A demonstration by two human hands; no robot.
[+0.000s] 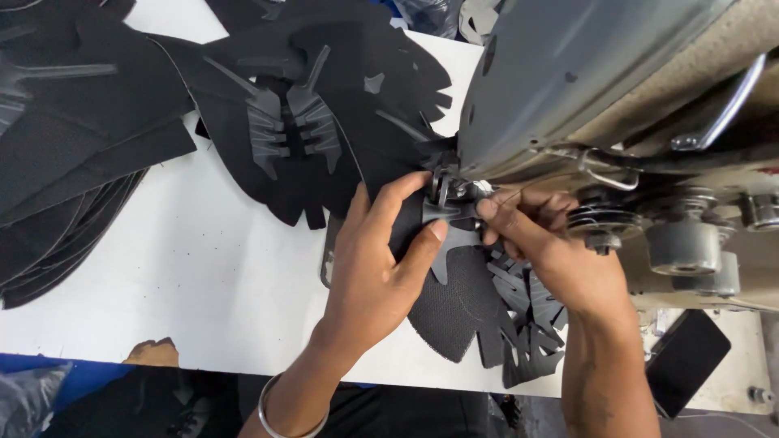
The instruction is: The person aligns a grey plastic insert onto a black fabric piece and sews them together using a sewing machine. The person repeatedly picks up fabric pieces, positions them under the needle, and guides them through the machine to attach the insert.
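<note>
Two hands, left hand [375, 268] and right hand [542, 247], pinch a black mesh shoe-upper piece [454, 300] flat on the white bench [211, 276] under the sewing machine [584, 89] foot, apparently mid-seam, needing steady feeding.

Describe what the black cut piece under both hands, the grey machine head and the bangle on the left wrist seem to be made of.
Black cut piece: probably synthetic mesh fabric, matt, its surface finely dotted.
Grey machine head: likely painted metal, smooth with a soft sheen.
Bangle: seemingly polished metal, silvery and bright along its rim.
</note>
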